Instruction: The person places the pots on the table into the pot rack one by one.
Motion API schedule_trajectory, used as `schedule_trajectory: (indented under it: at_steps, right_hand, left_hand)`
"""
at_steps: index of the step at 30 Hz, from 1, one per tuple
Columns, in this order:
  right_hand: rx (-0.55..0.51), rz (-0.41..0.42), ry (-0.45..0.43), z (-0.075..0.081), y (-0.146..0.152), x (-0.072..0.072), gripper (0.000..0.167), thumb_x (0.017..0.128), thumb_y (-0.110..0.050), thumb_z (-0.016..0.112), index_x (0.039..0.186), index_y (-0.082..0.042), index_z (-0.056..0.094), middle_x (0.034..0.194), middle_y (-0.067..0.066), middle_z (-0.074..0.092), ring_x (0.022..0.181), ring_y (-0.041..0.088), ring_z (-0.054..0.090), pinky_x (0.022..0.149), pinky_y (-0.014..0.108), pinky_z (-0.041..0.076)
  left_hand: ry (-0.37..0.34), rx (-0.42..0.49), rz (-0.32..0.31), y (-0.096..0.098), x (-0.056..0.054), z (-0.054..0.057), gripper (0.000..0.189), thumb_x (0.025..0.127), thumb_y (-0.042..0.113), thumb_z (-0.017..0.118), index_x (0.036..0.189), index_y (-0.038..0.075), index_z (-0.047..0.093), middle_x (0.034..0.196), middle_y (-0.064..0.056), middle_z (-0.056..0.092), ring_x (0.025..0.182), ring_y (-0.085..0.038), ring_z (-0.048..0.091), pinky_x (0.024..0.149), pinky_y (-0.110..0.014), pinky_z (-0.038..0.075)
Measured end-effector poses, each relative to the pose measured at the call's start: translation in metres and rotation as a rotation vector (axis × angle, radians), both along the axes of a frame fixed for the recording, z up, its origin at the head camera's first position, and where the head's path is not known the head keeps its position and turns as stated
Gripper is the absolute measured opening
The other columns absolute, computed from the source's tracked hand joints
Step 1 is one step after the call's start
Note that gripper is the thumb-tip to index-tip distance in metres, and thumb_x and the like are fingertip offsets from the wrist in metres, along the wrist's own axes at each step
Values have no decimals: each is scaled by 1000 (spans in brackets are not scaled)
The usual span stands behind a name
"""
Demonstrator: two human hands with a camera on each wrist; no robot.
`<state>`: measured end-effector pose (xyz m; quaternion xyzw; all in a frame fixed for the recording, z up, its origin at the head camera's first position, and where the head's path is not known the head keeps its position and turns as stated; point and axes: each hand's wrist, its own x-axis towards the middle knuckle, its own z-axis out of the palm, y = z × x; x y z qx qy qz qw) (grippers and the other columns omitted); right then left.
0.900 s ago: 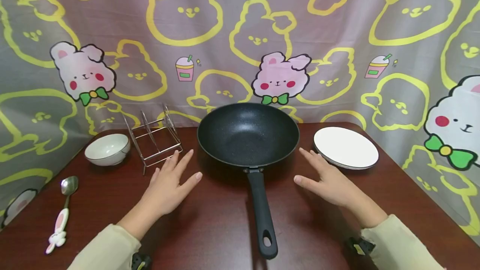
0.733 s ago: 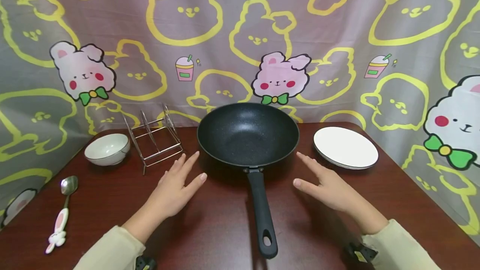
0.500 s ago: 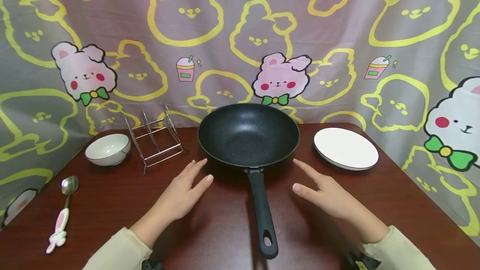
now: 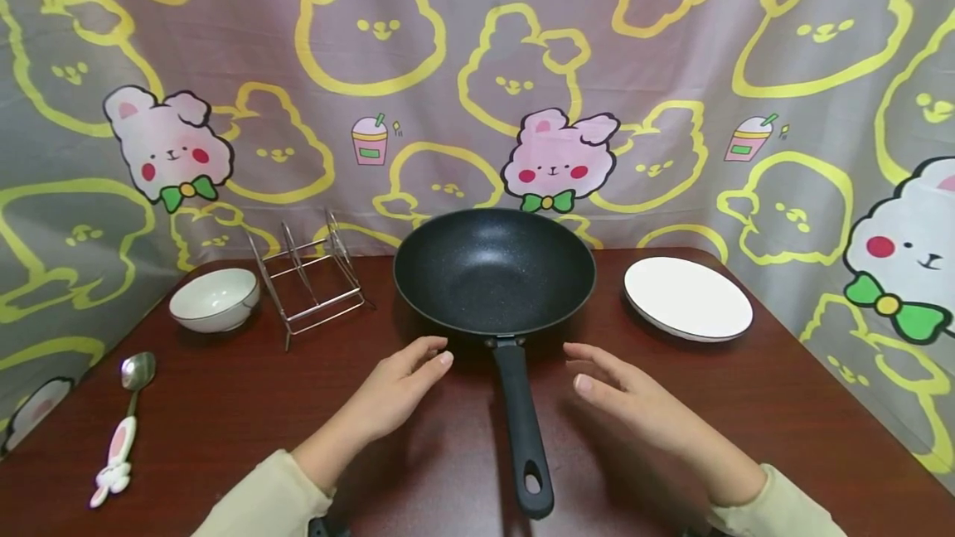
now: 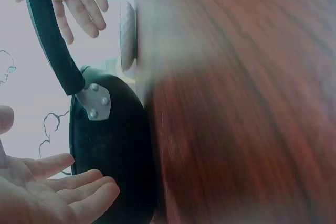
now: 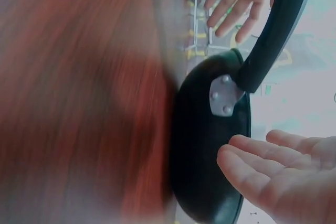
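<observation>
A black wok (image 4: pixel 492 272) stands in the middle of the table, its long black handle (image 4: pixel 522 429) pointing toward me. To the left of the handle, my left hand (image 4: pixel 391 392) hovers just below the wok's near rim, fingers relaxed and holding nothing. On the other side, my right hand (image 4: pixel 634 400) is held with its palm facing the handle, nothing in it. Both wrist views show the riveted metal bracket (image 5: pixel 97 102) that joins handle to wok. In the right wrist view the right fingers (image 6: pixel 257 163) overlap the wok's dark side.
A white plate (image 4: pixel 688 298) lies to the right of the wok. Left of it stand a metal wire rack (image 4: pixel 317 305) and a white bowl (image 4: pixel 216 301). A spoon (image 4: pixel 123 429) with a rabbit handle lies at the far left. A patterned cloth (image 4: pixel 448 65) hangs behind the table.
Both hands have moved in toward the wok's handle and nearer to me, the left one moving right from beside the rack. The wok and other things stay in place.
</observation>
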<state>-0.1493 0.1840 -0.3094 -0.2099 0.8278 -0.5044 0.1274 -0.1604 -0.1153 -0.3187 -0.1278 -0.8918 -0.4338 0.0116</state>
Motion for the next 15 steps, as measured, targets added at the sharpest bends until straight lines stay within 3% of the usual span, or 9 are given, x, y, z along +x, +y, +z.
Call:
schedule_trajectory:
  at_steps: [6, 10, 15]
  right_hand:
    - [-126, -10, -188, -3, -8, 2, 58, 94, -29, 51, 139, 2, 33, 137, 26, 41, 124, 33, 44, 97, 43, 43]
    - [-253, 27, -290, -8, -13, 4, 61, 94, -28, 52, 138, 8, 30, 130, 27, 48, 122, 32, 48, 98, 41, 42]
    - [-358, 76, -386, -15, -20, 5, 59, 94, -25, 51, 136, 10, 29, 119, 18, 57, 111, 24, 57, 94, 34, 47]
  left_hand:
    - [-39, 65, -17, 9, 2, 1, 35, 92, 30, 52, 122, 11, 57, 118, -10, 61, 108, -25, 58, 92, -45, 44]
    - [-80, 123, -41, 14, -1, -3, 36, 92, 29, 52, 121, 8, 57, 115, -9, 61, 106, -24, 57, 90, -43, 44]
    - [-127, 199, -91, 21, -4, -10, 39, 92, 28, 51, 122, 3, 54, 117, -13, 59, 102, -25, 57, 84, -40, 48]
